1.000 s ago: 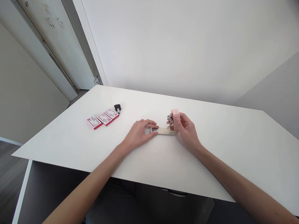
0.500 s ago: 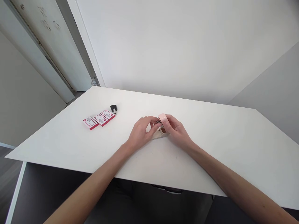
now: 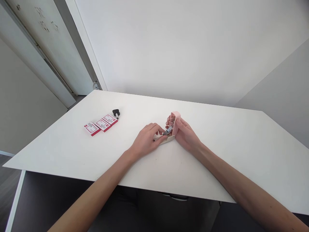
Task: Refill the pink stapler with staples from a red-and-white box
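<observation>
Near the middle of the white table stands a stapler (image 3: pixel 177 115), its pink top raised steeply above a cream base that rests on the table. Between top and base, the metal staple magazine (image 3: pixel 169 130) shows at a slant. My right hand (image 3: pixel 188 137) is closed around the pink top from the right. On the other side, my left hand (image 3: pixel 147 138) is closed over the left end of the base, thumb along its near edge and fingertips by the magazine's tip. Those fingers partly hide the base.
Three small white-and-red boxes (image 3: pixel 102 125) lie in a slanting row on the left of the table (image 3: pixel 72 151). Just behind them is a small black object with a metal end (image 3: pixel 116 112). A white wall (image 3: pixel 169 48) rises behind the table.
The stapler's pink top has swung up, with my right hand on it, and the metal magazine has come into view. My left hand has lowered towards the base.
</observation>
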